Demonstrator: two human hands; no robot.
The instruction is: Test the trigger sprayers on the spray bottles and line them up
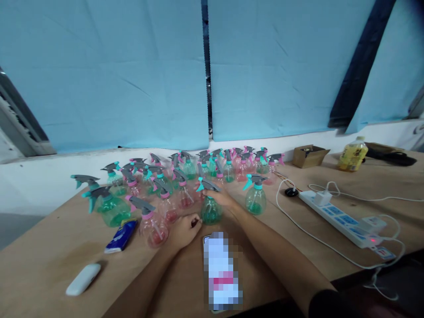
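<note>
My right hand reaches forward and closes round the neck of a green spray bottle with a grey head and teal trigger, standing upright on the wooden table. My left hand rests on the table just left of that bottle, fingers curled near its base, next to a pink spray bottle. What the left fingers hold, if anything, is hidden. Another green bottle stands alone to the right.
Several green and pink spray bottles crowd the back of the table. A phone lies in front of me. A blue packet and a white object lie left. A power strip with cables, a cardboard box and a yellow drink bottle sit right.
</note>
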